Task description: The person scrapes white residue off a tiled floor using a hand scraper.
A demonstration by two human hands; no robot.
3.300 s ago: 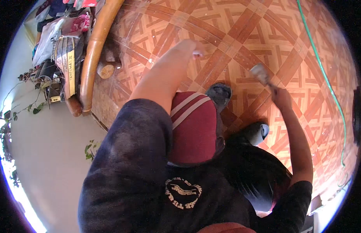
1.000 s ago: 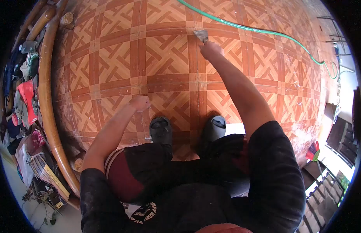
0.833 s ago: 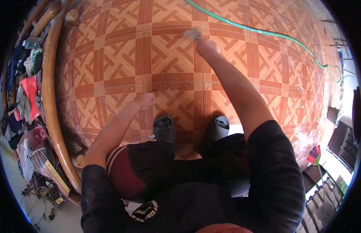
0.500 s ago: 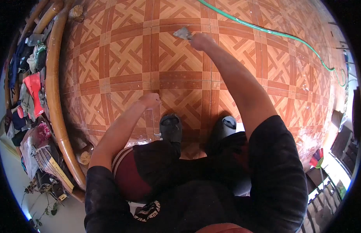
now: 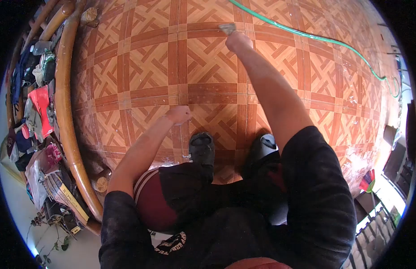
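Note:
My right hand [image 5: 239,42] is closed round the handle of a putty knife [image 5: 227,29], far out in front over the tiled floor [image 5: 212,67]. Its grey, smeared blade points left, close over a dark seam between tiles; the handle is hidden in my fist. Nearer my body, my left hand [image 5: 180,115] is a closed fist above the floor, beyond my left knee, with nothing showing from it. Below it to the right is my left dark clog [image 5: 201,148]; the right clog [image 5: 264,145] stands apart from it.
A green hose [image 5: 306,35] curves across the floor at the upper right. Along the left runs a thick varnished bamboo rail [image 5: 64,98], with clothes, bags and a red item [image 5: 40,105] behind it. Pale dusty patches [image 5: 358,161] mark the floor at right.
My right hand has moved slightly right and farther away with the putty knife, whose blade has turned. My left fist has shifted a little right, along with a slight shift of the view.

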